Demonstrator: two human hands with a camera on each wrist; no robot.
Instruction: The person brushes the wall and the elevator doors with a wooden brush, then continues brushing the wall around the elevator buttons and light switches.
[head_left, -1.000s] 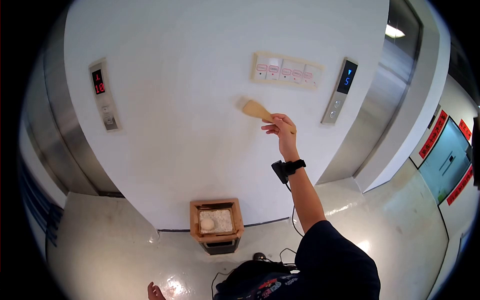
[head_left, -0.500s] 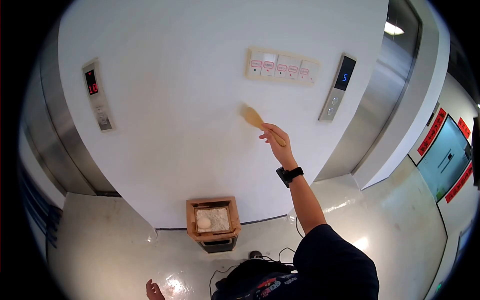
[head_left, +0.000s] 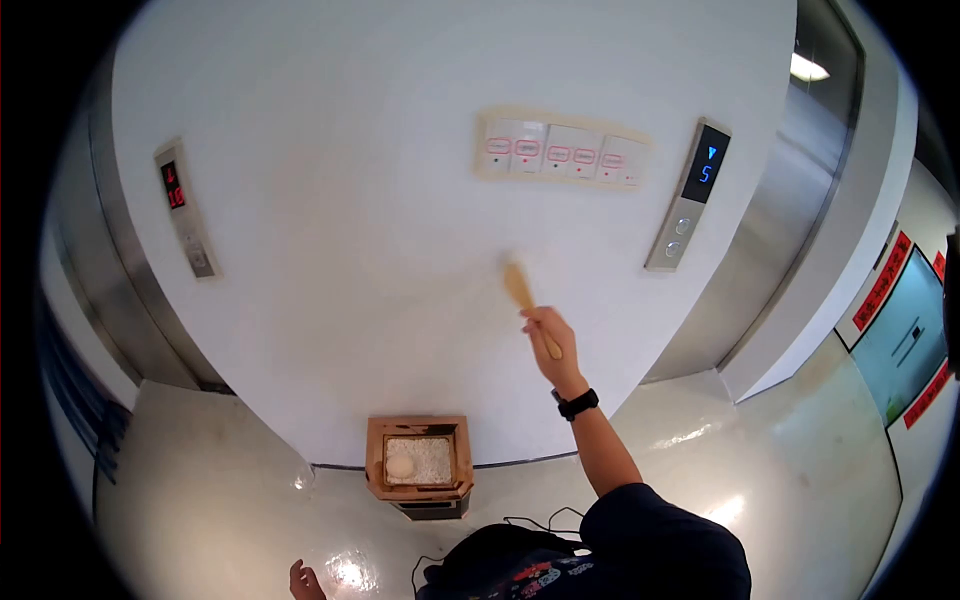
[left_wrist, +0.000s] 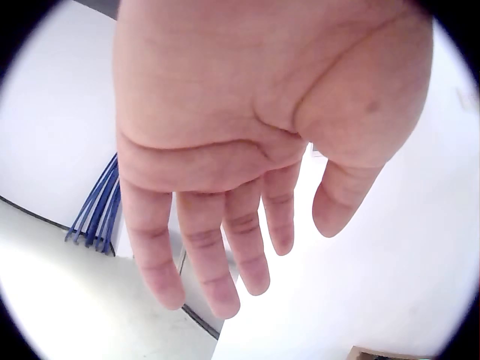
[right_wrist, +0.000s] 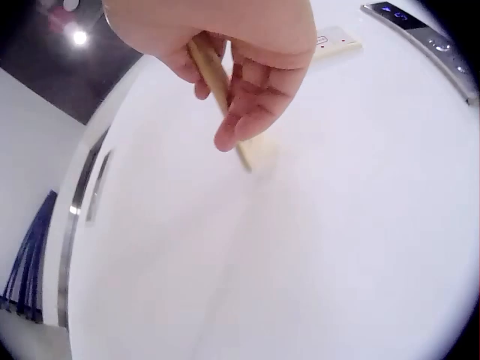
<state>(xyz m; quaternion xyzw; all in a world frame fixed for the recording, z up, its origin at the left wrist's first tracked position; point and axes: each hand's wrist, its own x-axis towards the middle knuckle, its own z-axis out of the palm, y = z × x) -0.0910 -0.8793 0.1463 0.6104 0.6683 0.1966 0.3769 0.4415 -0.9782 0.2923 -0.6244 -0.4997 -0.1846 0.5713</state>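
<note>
My right hand (head_left: 550, 345) grips a flat, wooden-handled brush (head_left: 518, 287) by its narrow end. The brush's wide end points up and to the left, with its pale, blurred tip right at the white wall (head_left: 340, 230). In the right wrist view the fingers curl round the wooden handle (right_wrist: 212, 73), and faint streaks run down the wall below it. Low at the left of the head view hangs my left hand (head_left: 305, 580). Its palm and loosely bent fingers (left_wrist: 206, 240) show in the left wrist view, holding nothing.
A brown-rimmed bin (head_left: 375, 440) with white grit and a pale round thing (head_left: 400, 466) stands at the wall's foot. Switches (head_left: 560, 152) and two elevator panels (head_left: 688, 195) are on the wall. Steel doors flank it. Cables (head_left: 545, 522) lie on the floor.
My right hand has moved down with the brush, which is now turned more upright and sits lower beneath the switches. The left hand stays about where it was. The view has shifted slightly.
</note>
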